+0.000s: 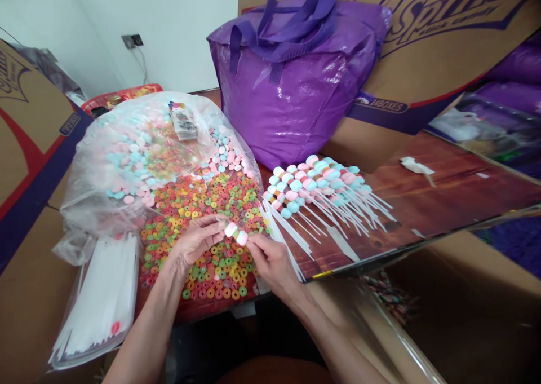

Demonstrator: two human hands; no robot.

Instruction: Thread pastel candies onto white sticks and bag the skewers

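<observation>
Above a spread of gummy rings (220, 260), a short candy skewer (235, 233) of pink, white and pale green pieces lies between my two hands. My right hand (273, 260) pinches its right end; the stick itself is mostly hidden by the fingers. At the left end, my left hand (200, 237) has thumb and fingertips pressed together, and what sits in them is too small to make out. To the right lies a pile of finished candy skewers (315, 184), pink and blue marshmallows on white sticks. Loose white sticks (287, 232) lie between that pile and the rings.
A clear plastic bag (91, 164) with pink and blue marshmallows covers the left back, a stack of small labels (183, 122) on it. More sticks fill a pouch (101, 294) at front left. A purple bag (291, 91) and cardboard boxes (439, 62) stand behind the table (465, 186).
</observation>
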